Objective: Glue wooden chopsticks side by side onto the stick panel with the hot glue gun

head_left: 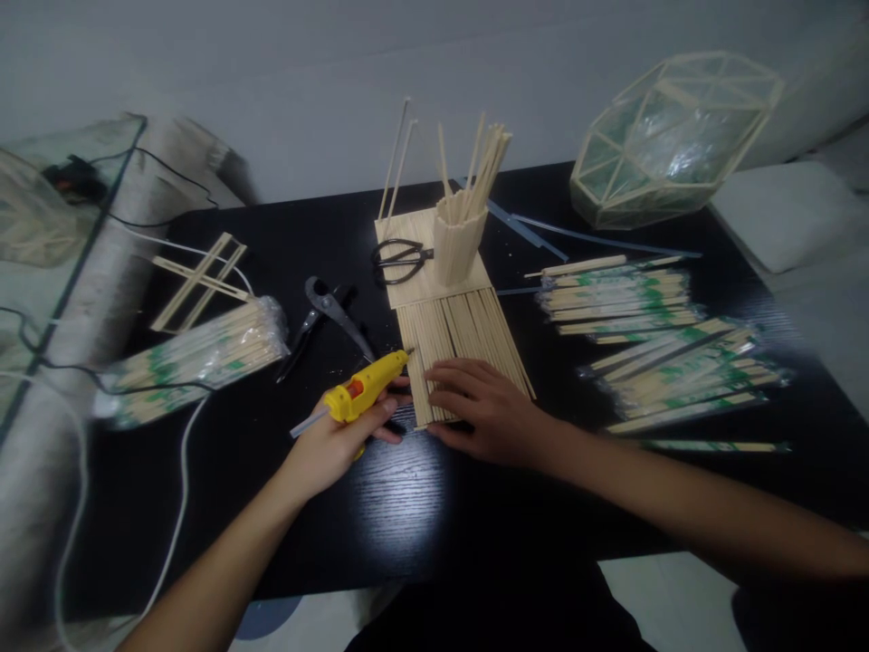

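Note:
My left hand (pixel 332 444) is wrapped round a yellow hot glue gun (pixel 370 388), with a glue stick jutting from its back end. The gun's nozzle points at the left edge of a row of wooden chopsticks (pixel 458 335) laid side by side. On the near end of that row rests my right hand (pixel 485 403), fingers stretched out and lying over the sticks. Behind the row is a flat wooden panel (pixel 407 292), bearing a holder made of sticks (pixel 456 249) with several loose sticks upright in it. Black-handled scissors (pixel 400 263) lie beside the holder.
Pliers (pixel 336 317) lie left of the sticks, near a bagged chopstick bundle (pixel 204 358) and small wooden frames (pixel 200 281). Wrapped chopsticks (pixel 617 299) cover the right side. A faceted clear-panelled box (pixel 672 136) stands at the back right. A white cable (pixel 182 480) runs along the left.

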The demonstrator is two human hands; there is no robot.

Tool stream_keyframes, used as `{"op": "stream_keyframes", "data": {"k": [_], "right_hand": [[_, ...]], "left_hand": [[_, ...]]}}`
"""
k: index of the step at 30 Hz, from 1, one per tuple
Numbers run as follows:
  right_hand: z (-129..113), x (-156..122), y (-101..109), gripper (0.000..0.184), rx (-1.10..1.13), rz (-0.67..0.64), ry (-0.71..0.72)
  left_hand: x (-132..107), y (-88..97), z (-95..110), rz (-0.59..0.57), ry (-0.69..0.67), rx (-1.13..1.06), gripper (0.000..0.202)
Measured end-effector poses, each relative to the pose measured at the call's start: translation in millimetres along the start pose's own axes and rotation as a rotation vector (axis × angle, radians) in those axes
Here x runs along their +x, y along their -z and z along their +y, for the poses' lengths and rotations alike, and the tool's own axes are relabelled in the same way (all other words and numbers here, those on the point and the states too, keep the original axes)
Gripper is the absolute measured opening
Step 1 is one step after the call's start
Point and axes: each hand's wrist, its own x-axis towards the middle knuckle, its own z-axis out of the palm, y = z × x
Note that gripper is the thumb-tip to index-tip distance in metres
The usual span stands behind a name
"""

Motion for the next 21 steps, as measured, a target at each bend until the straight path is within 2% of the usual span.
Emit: {"op": "stream_keyframes", "data": {"k": [21], "right_hand": [[-0.2, 0.0, -0.4, 0.015, -0.005, 0.005, -0.002]], "left_hand": [[-0.3, -1.3, 2.5, 0.01, -0.013, 0.012, 0.033]]}}
